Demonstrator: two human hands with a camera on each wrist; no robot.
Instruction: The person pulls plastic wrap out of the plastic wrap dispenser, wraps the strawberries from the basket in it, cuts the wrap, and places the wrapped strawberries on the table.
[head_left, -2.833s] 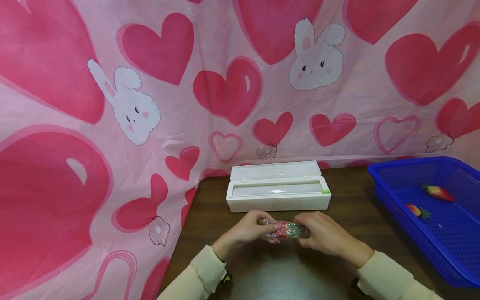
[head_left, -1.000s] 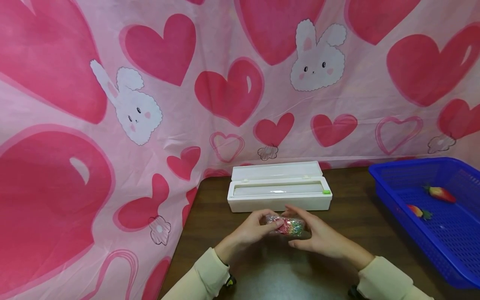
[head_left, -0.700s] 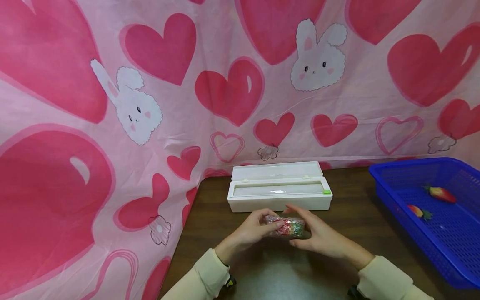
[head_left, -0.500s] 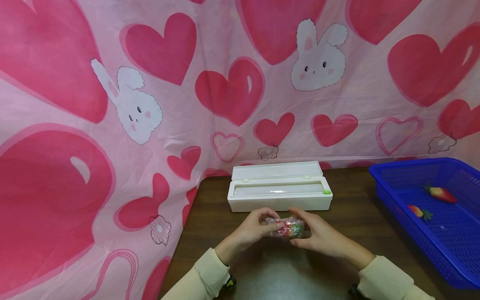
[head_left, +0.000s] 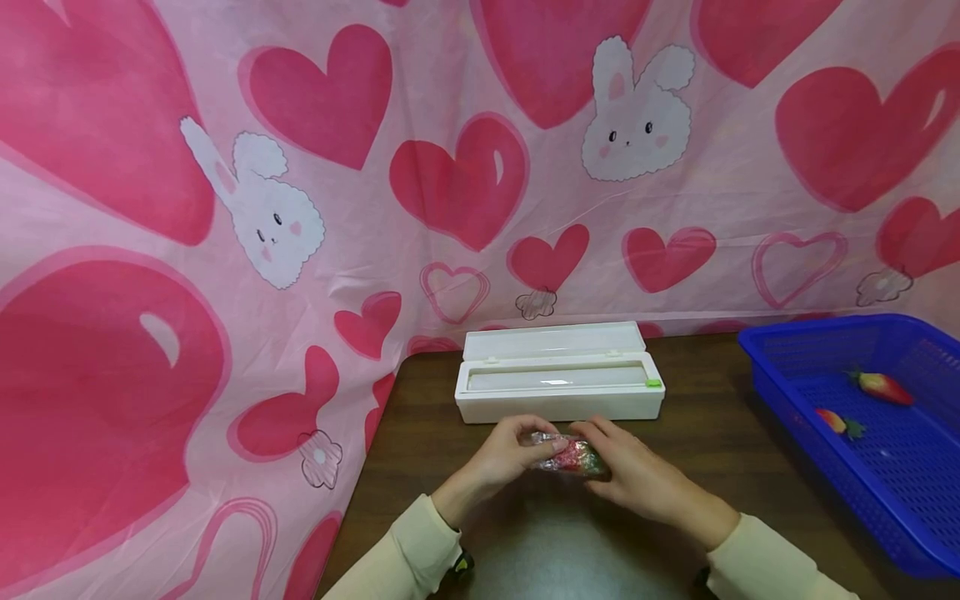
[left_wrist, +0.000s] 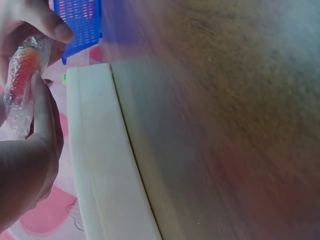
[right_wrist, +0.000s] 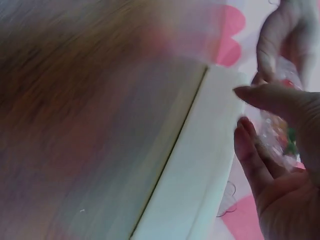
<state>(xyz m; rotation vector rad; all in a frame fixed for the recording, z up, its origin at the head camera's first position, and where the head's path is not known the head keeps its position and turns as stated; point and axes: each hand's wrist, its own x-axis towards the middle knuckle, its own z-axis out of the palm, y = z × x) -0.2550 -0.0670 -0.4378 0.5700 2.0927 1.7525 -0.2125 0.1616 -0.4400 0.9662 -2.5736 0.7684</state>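
Observation:
A strawberry (head_left: 576, 457) wrapped in crinkled clear plastic film is held level above the table, its green leafy end to the right. My left hand (head_left: 510, 454) grips the left end, thumb across the near side and fingers behind. Around the leafy end is my right hand (head_left: 637, 471), its fingers along the far side and its thumb low in front. The right wrist view shows a gap between that thumb and the fingertips, with the film-wrapped strawberry (right_wrist: 278, 131) beside the palm. In the left wrist view, loose film (left_wrist: 21, 120) sticks out past the fruit.
Behind the hands stands a long white cling film box (head_left: 558, 407), lid (head_left: 555, 340) raised, with a green slider (head_left: 653, 384). On the right, a blue basket (head_left: 795, 429) holds two unwrapped strawberries (head_left: 885, 388). A pink heart-patterned cloth (head_left: 450, 83) hangs behind the brown table (head_left: 705, 392).
The right hand, earlier at the strawberry's leafy end, drew back with spread fingers, then came in again over that end. The left hand keeps its grip on the strawberry.

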